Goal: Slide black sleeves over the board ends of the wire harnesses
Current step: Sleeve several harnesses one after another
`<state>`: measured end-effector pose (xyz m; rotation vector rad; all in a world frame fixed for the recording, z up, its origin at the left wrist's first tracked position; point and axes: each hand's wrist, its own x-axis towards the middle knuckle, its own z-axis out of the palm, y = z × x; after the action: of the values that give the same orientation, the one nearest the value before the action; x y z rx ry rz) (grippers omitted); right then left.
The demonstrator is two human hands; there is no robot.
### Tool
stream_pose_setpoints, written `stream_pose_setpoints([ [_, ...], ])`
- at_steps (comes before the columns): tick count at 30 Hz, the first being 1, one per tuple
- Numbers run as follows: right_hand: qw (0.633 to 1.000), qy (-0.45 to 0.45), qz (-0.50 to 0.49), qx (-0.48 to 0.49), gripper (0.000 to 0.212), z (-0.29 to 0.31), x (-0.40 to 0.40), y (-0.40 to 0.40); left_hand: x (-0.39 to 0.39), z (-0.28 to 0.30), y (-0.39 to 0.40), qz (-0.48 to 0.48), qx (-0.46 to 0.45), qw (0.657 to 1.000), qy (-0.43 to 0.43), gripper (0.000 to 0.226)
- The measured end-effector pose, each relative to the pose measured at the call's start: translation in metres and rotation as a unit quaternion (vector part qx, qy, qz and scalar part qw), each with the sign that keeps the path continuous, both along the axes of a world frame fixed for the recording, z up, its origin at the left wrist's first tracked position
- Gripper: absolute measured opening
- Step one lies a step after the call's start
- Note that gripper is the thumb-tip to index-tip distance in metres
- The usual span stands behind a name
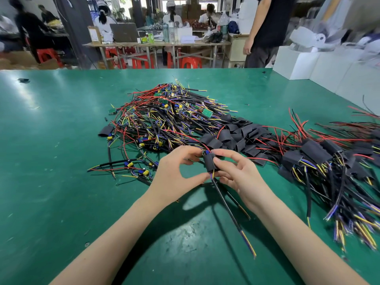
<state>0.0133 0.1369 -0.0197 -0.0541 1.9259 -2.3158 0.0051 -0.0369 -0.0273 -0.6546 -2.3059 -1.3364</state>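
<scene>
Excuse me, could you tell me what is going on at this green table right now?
A person is fitting a black sleeve over the board end of a wire harness. The left hand and right hand both pinch it above the table. Bare harnesses are piled behind, loose sleeves beside them, and sleeved ones lie at right.

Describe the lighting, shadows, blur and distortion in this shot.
Head view: overhead light glares on the glossy green table at left; both hands cast dark shadows toward the near edge; the pile of sleeved wire harnesses smears at the right border; wide-angle distortion bows the far table edge.
</scene>
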Motion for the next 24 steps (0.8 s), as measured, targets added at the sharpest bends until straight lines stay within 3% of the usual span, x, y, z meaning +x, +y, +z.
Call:
stream_pose_setpoints([
  [5,0.999,0.011,0.011,-0.045,0.019,0.0001,-0.0003,-0.0009,-0.0005,0.0005,-0.0004,-0.028,0.055,0.997,-0.047,0.046],
  [15,0.998,-0.012,0.025,-0.06,0.023,-0.0039,-0.0001,-0.0007,-0.0045,-0.0029,-0.0048,-0.057,0.06,0.991,-0.103,0.047],
  [24,0.992,-0.01,0.084,-0.098,0.052,0.0033,0.0017,0.002,-0.0077,0.0012,-0.0092,-0.119,0.155,0.968,-0.158,0.036],
])
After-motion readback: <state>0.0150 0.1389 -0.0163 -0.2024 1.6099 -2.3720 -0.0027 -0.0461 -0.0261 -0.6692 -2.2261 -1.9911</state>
